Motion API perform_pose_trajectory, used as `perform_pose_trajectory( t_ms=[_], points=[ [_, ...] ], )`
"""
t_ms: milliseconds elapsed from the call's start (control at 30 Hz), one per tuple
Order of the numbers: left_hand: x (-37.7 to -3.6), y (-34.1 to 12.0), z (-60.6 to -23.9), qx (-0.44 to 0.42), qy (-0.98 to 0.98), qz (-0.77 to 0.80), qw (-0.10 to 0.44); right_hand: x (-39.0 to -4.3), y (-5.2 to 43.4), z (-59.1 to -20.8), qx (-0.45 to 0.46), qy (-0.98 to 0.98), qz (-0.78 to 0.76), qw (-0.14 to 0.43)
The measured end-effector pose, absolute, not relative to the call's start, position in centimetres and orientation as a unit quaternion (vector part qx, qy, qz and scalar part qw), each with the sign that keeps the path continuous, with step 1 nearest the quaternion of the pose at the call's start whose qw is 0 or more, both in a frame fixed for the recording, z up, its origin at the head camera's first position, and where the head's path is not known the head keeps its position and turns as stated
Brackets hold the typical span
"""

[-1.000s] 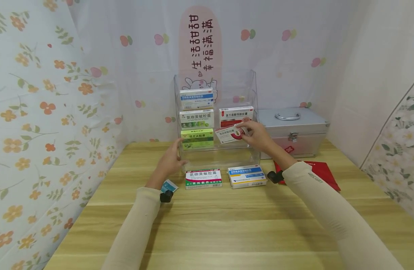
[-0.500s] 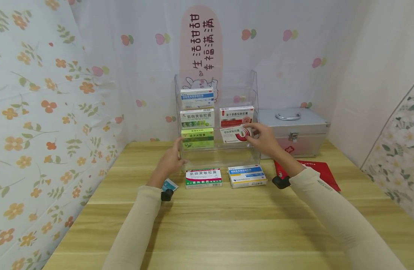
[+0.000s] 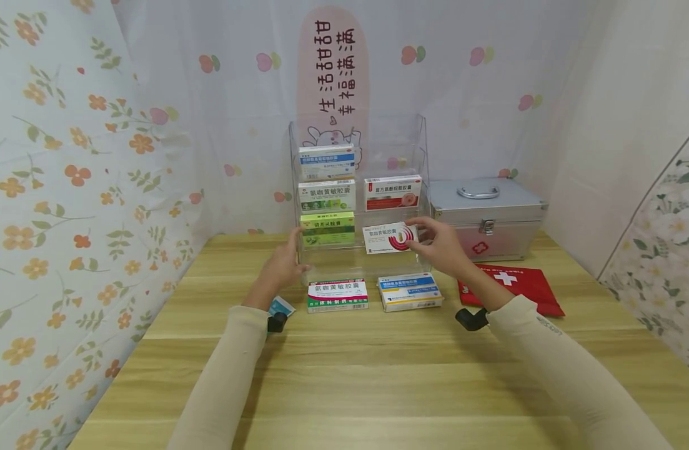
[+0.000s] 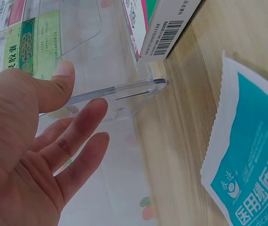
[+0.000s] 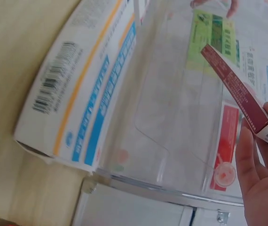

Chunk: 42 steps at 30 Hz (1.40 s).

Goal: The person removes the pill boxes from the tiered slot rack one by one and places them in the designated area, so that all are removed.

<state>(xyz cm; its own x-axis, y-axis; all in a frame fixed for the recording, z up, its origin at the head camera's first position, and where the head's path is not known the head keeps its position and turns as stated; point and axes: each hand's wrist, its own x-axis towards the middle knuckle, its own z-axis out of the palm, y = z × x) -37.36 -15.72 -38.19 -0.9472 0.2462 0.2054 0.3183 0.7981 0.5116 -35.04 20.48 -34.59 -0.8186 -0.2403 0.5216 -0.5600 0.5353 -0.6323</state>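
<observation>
My right hand (image 3: 441, 247) pinches a white medicine box (image 3: 385, 239) with red rings by its right end. It is in front of the third tier of a clear display rack (image 3: 372, 262); in the right wrist view, the dark red edge of this medicine box (image 5: 235, 89) shows, thumb and fingers on either side. My left hand (image 3: 279, 265) holds the rack's left side panel, beside a green medicine box (image 3: 328, 230). In the left wrist view, the thumb of this hand (image 4: 30, 122) is on one side of the clear panel (image 4: 120, 89) and the fingers on the other.
On the rack also stand a blue-white box (image 3: 326, 164), a green-white box (image 3: 326, 197) and a red-white box (image 3: 393, 194). Two boxes (image 3: 337, 296) (image 3: 410, 292) lie before it. A gauze packet (image 3: 282, 306), a red pouch (image 3: 526, 289) and a silver case (image 3: 485, 219) are nearby.
The white box in my right hand has levelled out, shifted slightly right, then lowered and come away from the red-white box's front. My left hand stays at the rack's side.
</observation>
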Motion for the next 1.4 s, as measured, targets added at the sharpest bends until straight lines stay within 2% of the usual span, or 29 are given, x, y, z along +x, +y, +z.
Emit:
perform_pose_trajectory(
  t_ms=[667, 1400],
  points=[
    [-37.3, -15.9, -38.3, -0.152, -0.949, -0.269, 0.063, -32.5, 19.4, -37.1, 0.222, -0.849, 0.466, 0.114],
    [-37.2, -15.9, -38.4, -0.155, -0.946, -0.274, 0.076, -31.0, 18.2, -38.6, 0.241, -0.824, 0.509, 0.06]
  ],
)
